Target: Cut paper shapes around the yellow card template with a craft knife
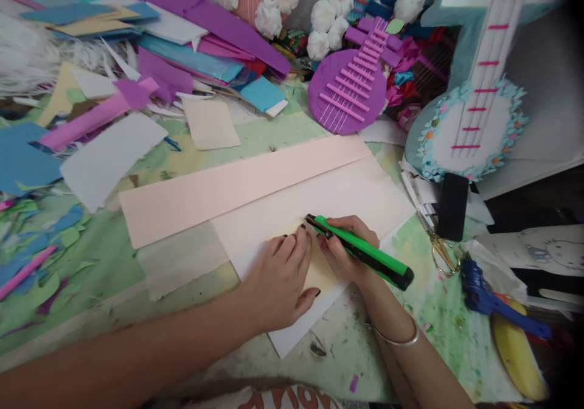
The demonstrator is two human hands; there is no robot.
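My right hand [353,260] grips a green and black box cutter [376,254], its tip pointing away to the left, close to the fingers of my left hand [285,281]. That left hand lies with fingers stretched out, pressing on a pale yellow area [325,278] of paper. Beneath both hands is a large white sheet [296,193], set at an angle. A long peach strip [241,184] runs along the sheet's far edge. Whether the blade touches the paper, I cannot tell.
Coloured foam and paper scraps [114,123] crowd the left. A purple toy string instrument [349,89] and a teal one [465,123] stand behind. At right are a black phone [452,207], gold-handled scissors [443,257], a blue glue gun [479,287] and a banana [517,351].
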